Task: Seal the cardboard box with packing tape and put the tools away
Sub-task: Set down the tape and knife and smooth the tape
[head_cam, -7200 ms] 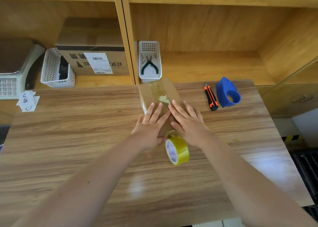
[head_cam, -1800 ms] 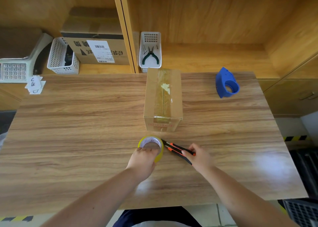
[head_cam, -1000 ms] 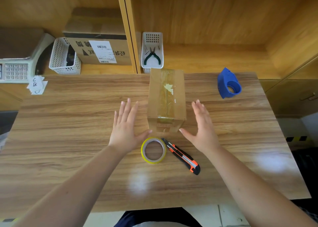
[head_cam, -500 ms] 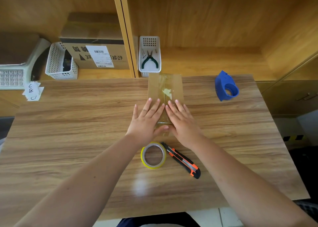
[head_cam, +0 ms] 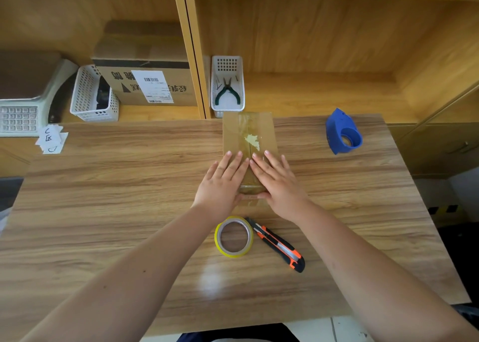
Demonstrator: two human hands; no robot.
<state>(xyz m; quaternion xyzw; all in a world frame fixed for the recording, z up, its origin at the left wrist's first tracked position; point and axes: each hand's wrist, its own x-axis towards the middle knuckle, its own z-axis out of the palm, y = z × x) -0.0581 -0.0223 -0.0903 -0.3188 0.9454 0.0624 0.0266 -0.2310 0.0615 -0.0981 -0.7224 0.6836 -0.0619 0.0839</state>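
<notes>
From the head camera, you are looking down at a wooden table (head_cam: 103, 212) with shelving behind it. Your left hand (head_cam: 223, 183) and right hand (head_cam: 277, 183) lie flat, fingers spread and extended, side by side on top of the cardboard box (head_cam: 248, 134); neither hand grips anything. The box stands at the table's far edge, centre, with clear tape running along its top seam and a torn pale patch on it.

Containers: a white slotted basket (head_cam: 227, 64) sits on the shelf just behind the box and holds green-handled pliers (head_cam: 228, 92). A second white basket (head_cam: 88, 95) further left holds something dark that you cannot make out. Beside it is a larger shipping carton (head_cam: 145, 64), and at the far left a weighing scale (head_cam: 26, 98) with a keypad.

Near your wrists, the yellow tape roll (head_cam: 234, 236) lies flat, touching or just beside the orange-and-black utility knife (head_cam: 277, 244). A blue tape dispenser (head_cam: 342, 131) sits well apart at the far right, close to the table's edge. The table is open to the left and right of the box.

The carton has a white barcode label (head_cam: 154, 86) and dark printed characters, unreadable here. Paper slips (head_cam: 51, 139) by the scale carry handwritten marks, one resembling a C.
</notes>
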